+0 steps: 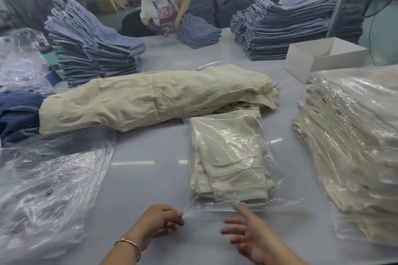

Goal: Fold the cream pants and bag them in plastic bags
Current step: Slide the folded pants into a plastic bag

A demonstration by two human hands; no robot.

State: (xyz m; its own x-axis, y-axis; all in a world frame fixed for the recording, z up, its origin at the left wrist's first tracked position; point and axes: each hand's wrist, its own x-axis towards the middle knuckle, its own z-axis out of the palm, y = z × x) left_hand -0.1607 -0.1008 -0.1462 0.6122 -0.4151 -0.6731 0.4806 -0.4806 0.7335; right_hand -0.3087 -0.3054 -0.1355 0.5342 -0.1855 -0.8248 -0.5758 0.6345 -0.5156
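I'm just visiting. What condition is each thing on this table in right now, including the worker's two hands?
Folded cream pants: inside a plastic bag, flat on the table.
Plastic bag: mouth end unsealed, pinched at its near left corner.
Left hand: pinching the bag's edge.
Right hand: fingers spread, blurred, holding nothing.
Unfolded cream pants: heaped, unbagged.
Bagged pants stack: piled at right.
White box: open.
Empty bags: loose pile at left.

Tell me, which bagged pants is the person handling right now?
The single bag of pants at table centre; the left hand pinches its open flap. The others sit stacked at right.
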